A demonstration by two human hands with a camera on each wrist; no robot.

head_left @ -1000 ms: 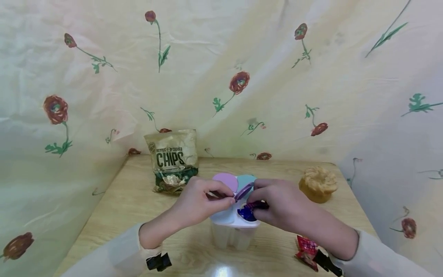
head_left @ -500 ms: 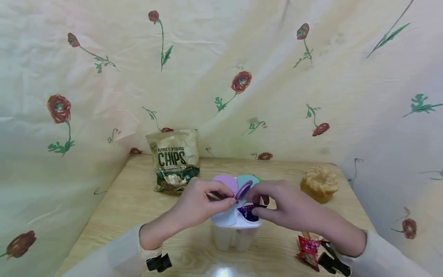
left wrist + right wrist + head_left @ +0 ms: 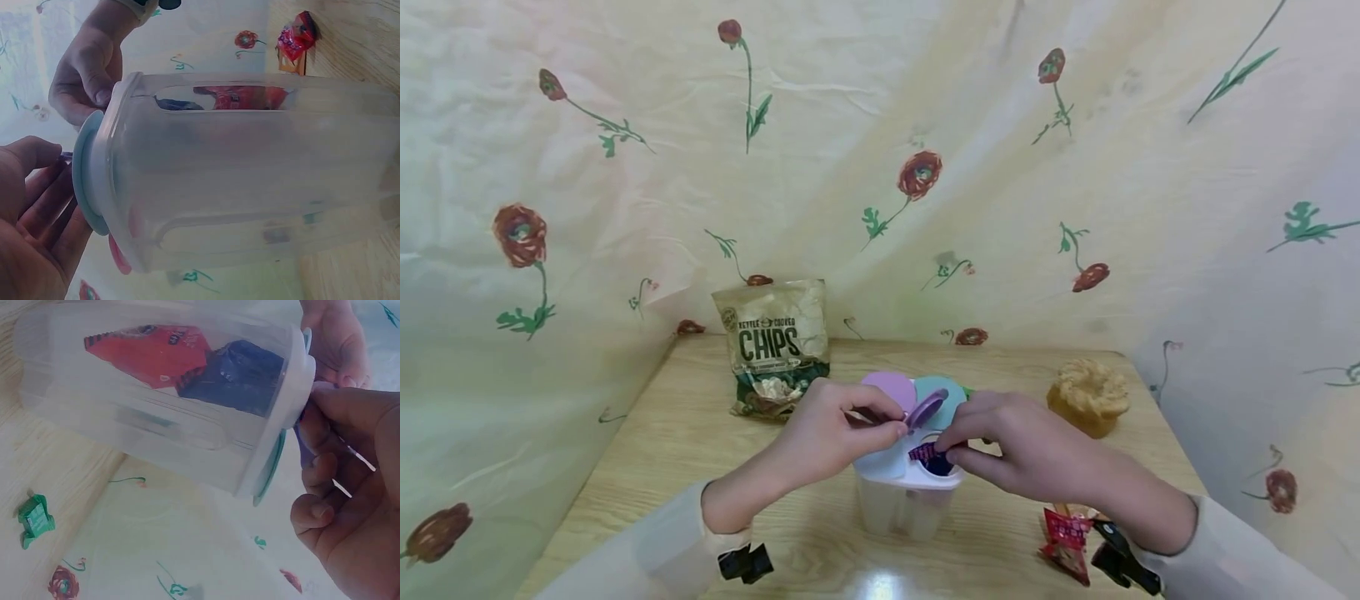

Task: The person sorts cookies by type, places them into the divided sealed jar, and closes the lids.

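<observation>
A translucent food container (image 3: 891, 510) stands upright on the table, its white lid fitted with pastel flip caps. My left hand (image 3: 827, 429) pinches the raised purple cap (image 3: 927, 408) between thumb and fingertips, holding it tilted up. At the round opening beneath that cap, my right hand (image 3: 1011, 442) pinches a dark blue snack packet (image 3: 934, 458). Through the wall in the right wrist view, most of the blue packet (image 3: 247, 378) shows inside. Below it lies a red packet (image 3: 156, 356). The other caps, such as the teal one (image 3: 87, 175), lie closed.
A chips bag (image 3: 778, 350) stands at the back left of the wooden table (image 3: 647, 492). A bread-like round cake (image 3: 1088, 398) sits at the back right. Near my right wrist lies a red packet (image 3: 1066, 542). A green-wrapped sweet (image 3: 35, 519) also lies on the table.
The blue packet has sunk deeper into the opening, and my right fingers have shifted their hold on it. My left hand stays at the purple cap.
</observation>
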